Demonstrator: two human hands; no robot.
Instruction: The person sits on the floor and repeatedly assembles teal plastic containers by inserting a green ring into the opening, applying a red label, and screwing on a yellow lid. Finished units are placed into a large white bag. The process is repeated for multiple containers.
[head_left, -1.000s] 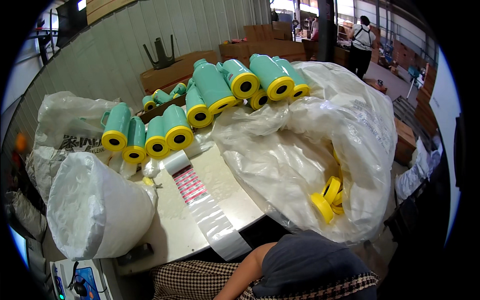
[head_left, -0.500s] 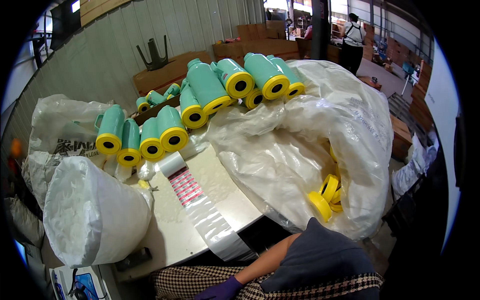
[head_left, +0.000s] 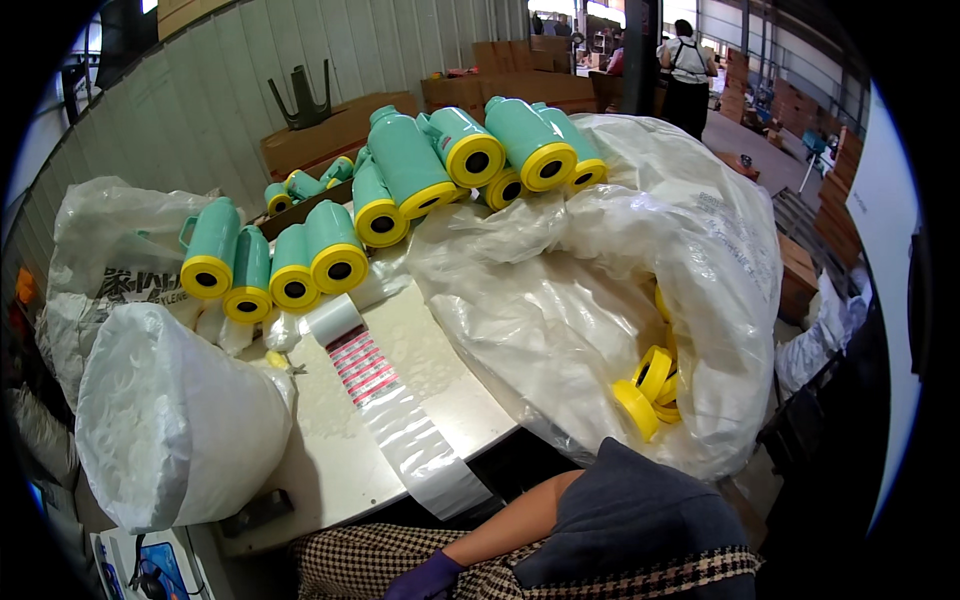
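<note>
My right hand [head_left: 426, 578], in a purple glove, is low at the bottom edge over black-and-tan checked cloth [head_left: 350, 555]. Its fingers are cut off or hidden, so I cannot make out whether it holds anything. The right forearm comes out of a dark grey-blue sleeve [head_left: 630, 510]. My left hand is out of sight. Nearest the arm, a roll of clear plastic bags [head_left: 335, 318] with a red-printed strip unrolls across the white table [head_left: 310, 440]. Several green flasks with yellow bases [head_left: 405, 160] lie in a row at the far edge.
At the right, a large translucent plastic sack [head_left: 530, 320] gapes open, with several yellow rings [head_left: 634, 408] inside. A white lined bag [head_left: 200, 420] stands at the left. Cardboard boxes [head_left: 330, 130] and an upturned stool [head_left: 303, 100] are behind. A person [head_left: 688, 75] stands in the far background.
The whole view has shifted slightly, so things sit a little further left and up. My right hand is a little further left. The background person has turned and shifted left.
</note>
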